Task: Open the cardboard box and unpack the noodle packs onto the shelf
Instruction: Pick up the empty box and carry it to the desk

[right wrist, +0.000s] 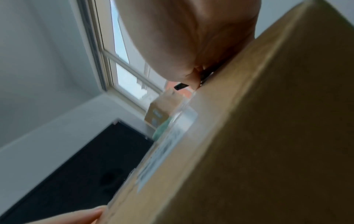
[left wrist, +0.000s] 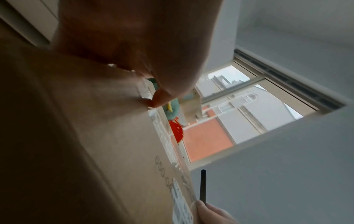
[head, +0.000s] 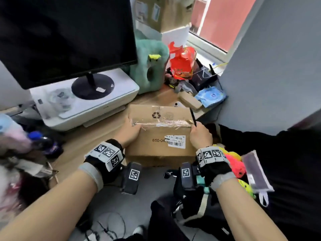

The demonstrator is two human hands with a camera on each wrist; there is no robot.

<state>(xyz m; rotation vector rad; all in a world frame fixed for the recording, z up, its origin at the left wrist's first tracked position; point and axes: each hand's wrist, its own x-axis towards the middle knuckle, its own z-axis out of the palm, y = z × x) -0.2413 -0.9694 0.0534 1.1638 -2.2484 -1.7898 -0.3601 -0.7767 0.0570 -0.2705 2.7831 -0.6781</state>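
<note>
Here the box [head: 161,136] is seen taped shut on the desk [head: 97,134], contents hidden. Only the head view shows the monitor [head: 66,37] and printer [head: 86,100] behind. The left hand [head: 129,132] is curled over the box's taped top edge; the right hand [head: 200,136] pinches a black pen [head: 193,117] at the right corner.

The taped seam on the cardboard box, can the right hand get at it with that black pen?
Probably yes. The right hand grips the black pen at the seam's right end, the taped seam lies uncovered, and the left hand holds only the cardboard box's left end.
</note>
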